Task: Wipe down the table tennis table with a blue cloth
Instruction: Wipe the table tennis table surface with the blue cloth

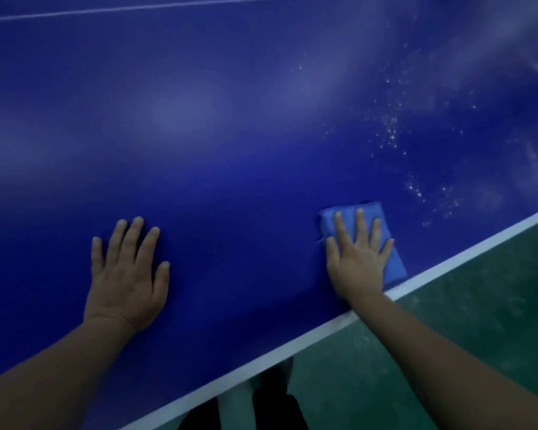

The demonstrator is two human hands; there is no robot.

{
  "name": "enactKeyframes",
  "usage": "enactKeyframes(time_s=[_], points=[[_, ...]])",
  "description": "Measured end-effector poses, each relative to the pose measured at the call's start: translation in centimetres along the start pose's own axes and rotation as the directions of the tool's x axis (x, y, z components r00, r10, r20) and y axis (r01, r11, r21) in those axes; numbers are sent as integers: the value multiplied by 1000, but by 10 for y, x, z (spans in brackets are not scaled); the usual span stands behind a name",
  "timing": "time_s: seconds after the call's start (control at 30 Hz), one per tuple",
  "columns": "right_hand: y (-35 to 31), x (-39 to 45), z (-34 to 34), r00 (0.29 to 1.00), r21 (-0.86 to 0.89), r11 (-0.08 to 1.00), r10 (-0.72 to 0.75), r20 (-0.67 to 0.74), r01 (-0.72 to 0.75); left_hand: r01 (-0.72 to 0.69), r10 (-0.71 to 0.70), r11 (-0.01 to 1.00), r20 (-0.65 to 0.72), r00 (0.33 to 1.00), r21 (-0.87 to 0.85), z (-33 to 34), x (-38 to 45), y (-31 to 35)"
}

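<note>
Our left hand [128,274] lies flat, fingers spread, on the bench [230,135] at lower left, well apart from our right hand [359,259], which presses flat on the folded blue cloth [348,212] beside the white edge line [466,254]. We should push up-right, with even pressure, through the white specks [392,128].

— What stands on the bench [230,135]?
— Two flat things only: the left hand [126,274], palm down, and the right hand [359,262] spread on the blue cloth [395,262] near the white edge line [448,262].
— Room between them?
— A wide bare strip of blue surface, and open surface beyond the fingers [359,218] up to the far white line [137,8].
— Anything to the right?
— Pale specks [392,131] scattered flat; past the edge, the green floor [479,321].
</note>
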State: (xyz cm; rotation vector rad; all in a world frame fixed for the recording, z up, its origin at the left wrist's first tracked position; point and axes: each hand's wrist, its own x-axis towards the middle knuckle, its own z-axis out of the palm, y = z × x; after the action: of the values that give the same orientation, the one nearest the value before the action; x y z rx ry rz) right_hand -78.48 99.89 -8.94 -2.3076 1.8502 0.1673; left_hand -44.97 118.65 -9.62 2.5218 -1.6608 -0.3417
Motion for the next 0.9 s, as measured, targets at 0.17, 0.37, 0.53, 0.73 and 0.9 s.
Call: enactKeyframes(time_s=[0.17, 0.37, 0.53, 0.73, 0.9], points=[[9, 24, -3, 767, -78, 763, -637, 78, 642, 38, -39, 999, -28, 999, -10, 3, 3, 0], [-1, 166, -29, 420, -88, 413, -904, 80, 906, 273, -296, 949, -150, 943, -160, 3, 55, 85], [-63, 326, -50, 389, -169, 374, -919, 60, 912, 319, -357, 926, -197, 913, -202, 10, 151, 148], [-83, 337, -55, 488, -112, 489, -872, -36, 865, 406, -421, 906, -141, 896, -122, 16, 171, 155], [-56, 317, -54, 37, -73, 27, -988, 150, 997, 414, -424, 905, -112, 899, -100, 18, 175, 152]])
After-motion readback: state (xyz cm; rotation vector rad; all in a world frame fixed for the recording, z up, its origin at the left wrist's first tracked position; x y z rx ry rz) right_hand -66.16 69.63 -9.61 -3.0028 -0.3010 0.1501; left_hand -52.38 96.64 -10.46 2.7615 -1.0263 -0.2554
